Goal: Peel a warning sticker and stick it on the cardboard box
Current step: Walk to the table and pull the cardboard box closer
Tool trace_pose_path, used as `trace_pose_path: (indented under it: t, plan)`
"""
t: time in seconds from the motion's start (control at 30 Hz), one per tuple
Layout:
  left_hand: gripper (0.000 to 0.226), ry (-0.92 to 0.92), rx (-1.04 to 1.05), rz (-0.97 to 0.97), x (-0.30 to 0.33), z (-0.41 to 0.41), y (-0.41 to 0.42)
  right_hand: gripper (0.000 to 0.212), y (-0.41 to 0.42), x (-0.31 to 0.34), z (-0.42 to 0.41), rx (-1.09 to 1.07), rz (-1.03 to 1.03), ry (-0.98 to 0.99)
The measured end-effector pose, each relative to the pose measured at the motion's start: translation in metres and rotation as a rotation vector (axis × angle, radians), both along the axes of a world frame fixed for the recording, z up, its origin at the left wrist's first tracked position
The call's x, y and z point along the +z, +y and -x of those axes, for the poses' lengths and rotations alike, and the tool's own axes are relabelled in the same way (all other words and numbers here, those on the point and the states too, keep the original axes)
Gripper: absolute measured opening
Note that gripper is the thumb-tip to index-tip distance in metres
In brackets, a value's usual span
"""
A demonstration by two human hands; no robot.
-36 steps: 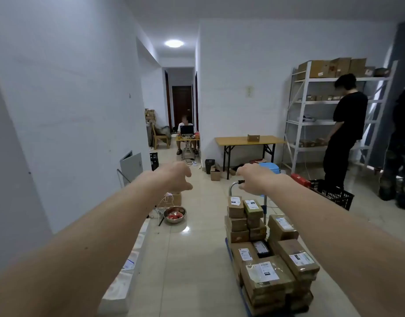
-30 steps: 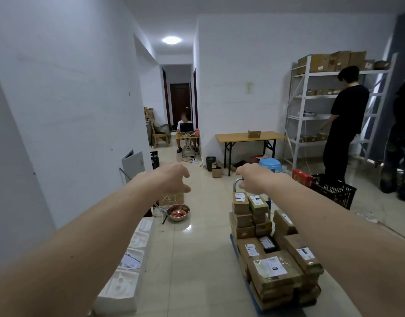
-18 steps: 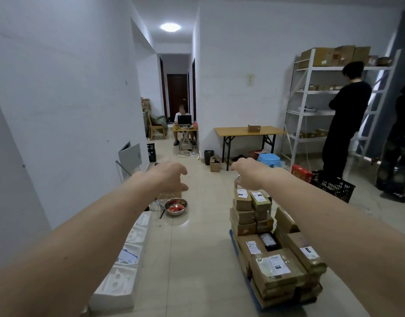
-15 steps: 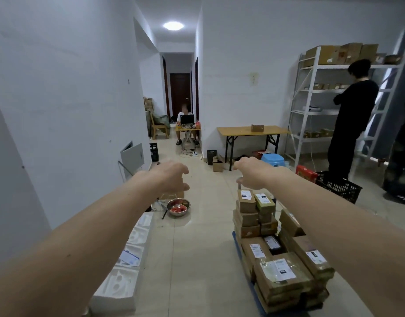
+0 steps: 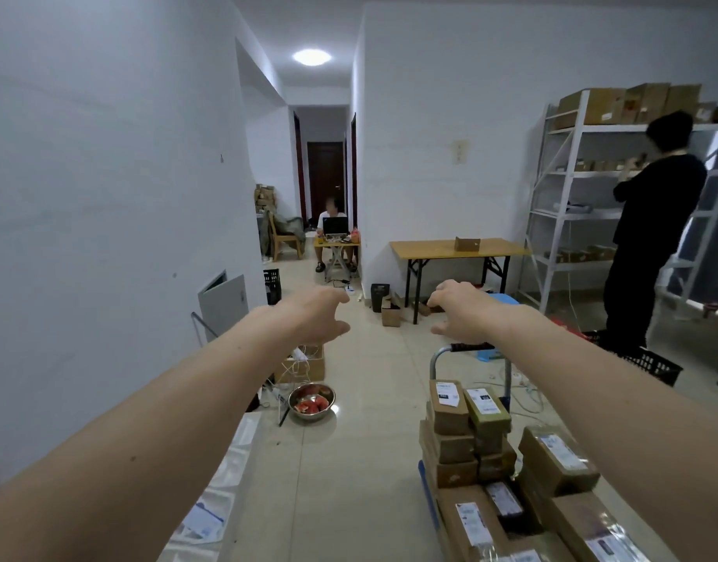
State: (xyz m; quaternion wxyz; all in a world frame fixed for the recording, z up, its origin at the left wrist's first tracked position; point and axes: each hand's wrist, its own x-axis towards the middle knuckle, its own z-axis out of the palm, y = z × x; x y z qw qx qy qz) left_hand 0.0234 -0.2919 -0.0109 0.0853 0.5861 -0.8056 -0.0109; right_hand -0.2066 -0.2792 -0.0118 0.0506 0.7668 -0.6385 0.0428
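Both my arms reach straight out in front of me at chest height. My left hand [image 5: 315, 316] is empty, its fingers loosely curled and spread. My right hand [image 5: 460, 312] is also empty with curled, parted fingers, hovering above the handle of a trolley [image 5: 469, 347]. Several stacked cardboard boxes [image 5: 467, 432] with white shipping labels fill the trolley at the lower right. No warning sticker is visible in either hand.
A metal bowl [image 5: 311, 401] with red pieces sits on the tiled floor. White foam trays [image 5: 219, 496] line the left wall. A wooden table [image 5: 456, 249] holds a small box. One person in black [image 5: 649, 237] stands at the shelving; another sits down the corridor.
The view has shifted so the trolley and boxes sit lower and further right. My right hand has lifted off the trolley handle. Both hands stay extended and empty.
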Motion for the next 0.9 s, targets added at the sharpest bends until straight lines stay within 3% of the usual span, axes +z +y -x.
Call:
trace_pose_path:
  t: [0.23, 0.47, 0.9]
  plan:
    - [0.059, -0.053, 0.015, -0.064, -0.02, 0.01, -0.081, 0.057, -0.082, -0.031, 0.002, 0.017, -0.085, -0.044]
    - [0.061, -0.072, -0.016, -0.08, -0.029, 0.013, -0.18, 0.053, -0.173, -0.038, 0.006, -0.038, -0.083, -0.018]
    - [0.059, -0.028, -0.053, -0.046, -0.031, -0.07, -0.393, 0.052, -0.378, -0.022, -0.054, -0.102, -0.081, 0.012]
